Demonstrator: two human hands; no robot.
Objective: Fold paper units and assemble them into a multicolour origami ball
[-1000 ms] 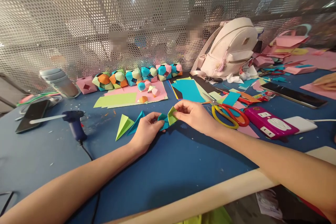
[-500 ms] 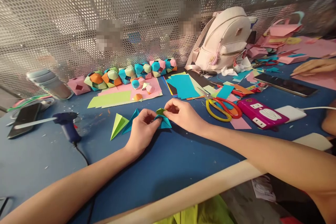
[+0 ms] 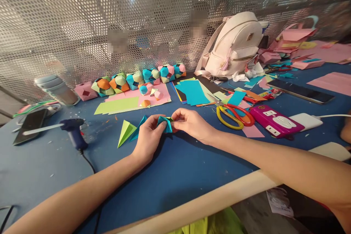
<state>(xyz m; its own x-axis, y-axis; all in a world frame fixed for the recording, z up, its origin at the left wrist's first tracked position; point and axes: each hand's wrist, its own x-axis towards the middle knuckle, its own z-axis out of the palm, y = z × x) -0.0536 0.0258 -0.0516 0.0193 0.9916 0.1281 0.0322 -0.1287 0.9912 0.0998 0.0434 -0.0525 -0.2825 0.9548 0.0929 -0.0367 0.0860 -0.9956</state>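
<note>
Between my hands is a small folded paper piece point(image 3: 167, 124), blue with a bit of green at its upper right. My left hand point(image 3: 149, 133) pinches its left side, thumb in front. At its right edge, the fingers of my right hand point(image 3: 189, 122) are closed on the green part, and their tips partly hide it. Just left of my left hand, a green folded paper triangle point(image 3: 126, 132) lies on the blue table point(image 3: 175, 175). Beside it a blue folded piece point(image 3: 139, 128) is partly covered by my left hand.
A glue gun point(image 3: 72, 131) with its cord lies left, near a phone point(image 3: 30, 126) and a tumbler point(image 3: 57, 89). Folded paper balls point(image 3: 134, 79) line the mesh wall. Scissors point(image 3: 233, 115), a magenta power strip point(image 3: 276, 121), paper sheets point(image 3: 193, 91) and a backpack point(image 3: 233, 47) are rightward.
The paper piece has been turned in my fingers, so its blue face now stands more upright and less green shows. Another person's hand has left the pink paper at the right.
</note>
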